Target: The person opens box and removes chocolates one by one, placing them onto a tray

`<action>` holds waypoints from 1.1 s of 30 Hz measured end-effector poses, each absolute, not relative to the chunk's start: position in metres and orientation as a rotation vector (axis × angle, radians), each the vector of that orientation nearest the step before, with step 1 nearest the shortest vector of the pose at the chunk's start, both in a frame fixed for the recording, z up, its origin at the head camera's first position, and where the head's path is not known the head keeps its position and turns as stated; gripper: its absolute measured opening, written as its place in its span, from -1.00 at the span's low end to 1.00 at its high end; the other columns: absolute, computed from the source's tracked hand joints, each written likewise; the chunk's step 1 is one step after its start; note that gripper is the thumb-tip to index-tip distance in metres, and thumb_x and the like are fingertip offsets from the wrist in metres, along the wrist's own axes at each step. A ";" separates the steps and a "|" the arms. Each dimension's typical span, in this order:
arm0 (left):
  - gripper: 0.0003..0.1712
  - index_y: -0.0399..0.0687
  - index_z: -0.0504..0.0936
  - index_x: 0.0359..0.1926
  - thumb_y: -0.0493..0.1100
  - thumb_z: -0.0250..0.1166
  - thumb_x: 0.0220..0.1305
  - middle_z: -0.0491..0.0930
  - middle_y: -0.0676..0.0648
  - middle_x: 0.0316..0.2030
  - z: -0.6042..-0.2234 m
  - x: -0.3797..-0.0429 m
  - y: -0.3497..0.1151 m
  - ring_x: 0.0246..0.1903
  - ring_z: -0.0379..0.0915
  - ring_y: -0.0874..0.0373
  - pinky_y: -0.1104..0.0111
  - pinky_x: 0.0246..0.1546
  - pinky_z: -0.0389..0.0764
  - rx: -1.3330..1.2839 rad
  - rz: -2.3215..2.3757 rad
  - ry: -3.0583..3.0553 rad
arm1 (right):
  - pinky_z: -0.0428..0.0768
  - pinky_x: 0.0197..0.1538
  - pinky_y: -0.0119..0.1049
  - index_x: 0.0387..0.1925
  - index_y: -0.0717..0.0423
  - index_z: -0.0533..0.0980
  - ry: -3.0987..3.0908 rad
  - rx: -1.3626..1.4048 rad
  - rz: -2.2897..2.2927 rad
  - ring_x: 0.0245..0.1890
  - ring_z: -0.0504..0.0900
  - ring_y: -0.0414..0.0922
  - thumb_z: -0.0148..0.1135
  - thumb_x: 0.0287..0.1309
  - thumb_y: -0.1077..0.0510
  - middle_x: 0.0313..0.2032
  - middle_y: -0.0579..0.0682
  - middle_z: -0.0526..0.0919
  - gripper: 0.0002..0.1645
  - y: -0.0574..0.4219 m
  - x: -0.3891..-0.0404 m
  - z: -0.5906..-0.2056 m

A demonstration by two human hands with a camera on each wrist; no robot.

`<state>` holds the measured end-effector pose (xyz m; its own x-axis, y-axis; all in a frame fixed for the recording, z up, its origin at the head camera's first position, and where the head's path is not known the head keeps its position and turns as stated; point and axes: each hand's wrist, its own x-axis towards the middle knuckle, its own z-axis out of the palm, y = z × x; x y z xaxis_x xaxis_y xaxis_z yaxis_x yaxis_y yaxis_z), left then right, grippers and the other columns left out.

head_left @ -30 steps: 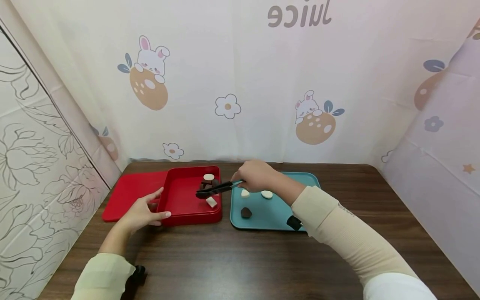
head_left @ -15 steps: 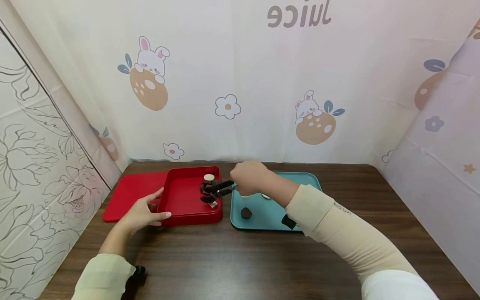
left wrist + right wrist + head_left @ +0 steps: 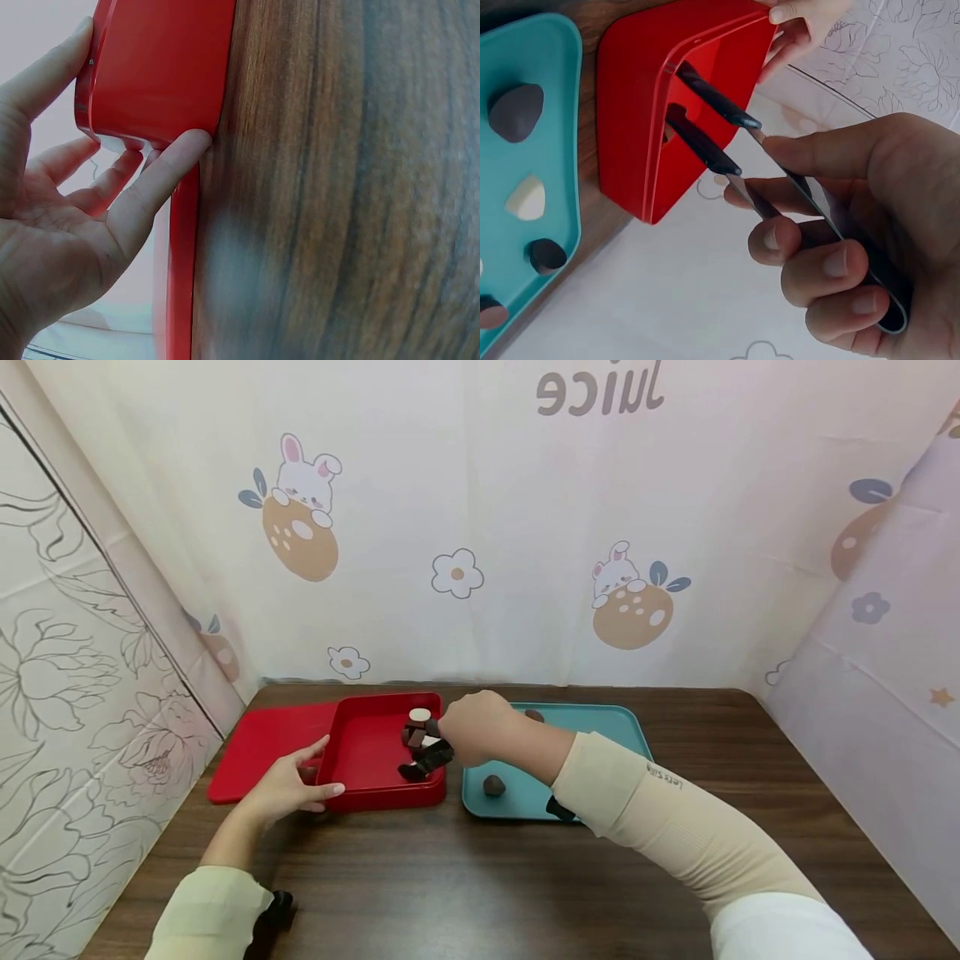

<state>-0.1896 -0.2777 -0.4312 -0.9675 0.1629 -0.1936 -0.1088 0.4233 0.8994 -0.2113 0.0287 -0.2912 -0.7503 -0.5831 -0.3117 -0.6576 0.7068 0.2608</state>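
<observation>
In the head view, a red open box (image 3: 367, 756) holds several brown and white chocolate-like pieces (image 3: 416, 737) along its right side. My left hand (image 3: 288, 787) braces its front left corner, thumb on the front rim and fingers along the left side. My right hand (image 3: 480, 731) grips a pair of tongs (image 3: 705, 146) with black tips. Those tips stand apart and reach inside the box near its front right part, with no piece seen between them. A white piece lies beside the brown ones, partly behind the right hand.
To the right lies a blue tray (image 3: 600, 718) with brown and white pieces, among them a brown piece (image 3: 493, 786) near its front left corner and a white piece (image 3: 529, 199). A flat red panel (image 3: 251, 752) lies left of the box. A patterned curtain (image 3: 525, 610) hangs behind.
The right hand and tongs have moved left and toward the near side. One white piece now shows farther back, beside the brown ones. The left hand stays on the box.
</observation>
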 end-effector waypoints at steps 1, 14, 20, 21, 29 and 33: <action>0.18 -0.06 -0.03 0.54 -0.07 0.53 0.05 0.10 -0.44 0.33 -0.431 -0.190 -0.277 0.16 0.24 -0.37 0.13 -0.27 0.71 0.047 1.560 2.428 | 0.52 -0.57 -0.34 -0.34 -0.04 0.63 2.703 -1.001 0.526 -0.60 0.41 -0.19 0.31 0.13 0.05 -0.54 -0.12 0.55 -0.91 0.029 -0.211 -0.292; 0.19 -0.05 -0.04 0.54 -0.07 0.53 0.04 0.10 -0.44 0.34 -0.431 -0.193 -0.277 0.18 0.22 -0.37 0.13 -0.27 0.71 0.047 1.561 2.414 | 0.51 -0.57 -0.38 -0.38 -0.10 0.67 2.714 -1.119 0.437 -0.58 0.43 -0.21 0.36 0.16 0.00 -0.56 -0.17 0.54 -0.90 0.043 -0.217 -0.300; 0.17 -0.05 -0.03 0.54 -0.09 0.52 0.07 0.10 -0.44 0.34 -0.432 -0.194 -0.276 0.15 0.26 -0.35 0.14 -0.27 0.71 0.045 1.550 2.425 | 0.48 -0.60 -0.39 -0.36 -0.09 0.69 2.746 -1.166 0.396 -0.62 0.43 -0.22 0.33 0.21 0.01 -0.57 -0.18 0.55 -0.89 0.057 -0.220 -0.307; 0.17 -0.05 -0.04 0.54 -0.09 0.52 0.07 0.09 -0.43 0.34 -0.432 -0.193 -0.276 0.15 0.27 -0.35 0.13 -0.27 0.71 0.042 1.551 2.424 | 0.48 -0.60 -0.39 -0.32 -0.09 0.70 2.753 -1.177 0.383 -0.61 0.44 -0.22 0.33 0.21 0.01 -0.54 -0.17 0.57 -0.89 0.059 -0.220 -0.308; 0.19 -0.04 -0.04 0.54 -0.07 0.53 0.05 0.09 -0.44 0.33 -0.430 -0.190 -0.277 0.17 0.23 -0.38 0.12 -0.26 0.71 0.026 1.565 2.412 | 0.46 -0.65 -0.42 0.03 -0.07 0.67 2.779 -1.216 0.198 -0.60 0.49 -0.23 0.32 0.23 0.02 -0.44 -0.14 0.69 -0.67 0.074 -0.220 -0.318; 0.18 -0.05 -0.04 0.54 -0.09 0.52 0.05 0.10 -0.44 0.33 -0.430 -0.189 -0.277 0.17 0.22 -0.38 0.12 -0.26 0.71 0.018 1.568 2.411 | 0.42 -0.66 -0.44 0.04 -0.04 0.66 2.807 -1.237 0.121 -0.60 0.49 -0.25 0.31 0.24 0.04 -0.41 -0.14 0.71 -0.66 0.080 -0.221 -0.325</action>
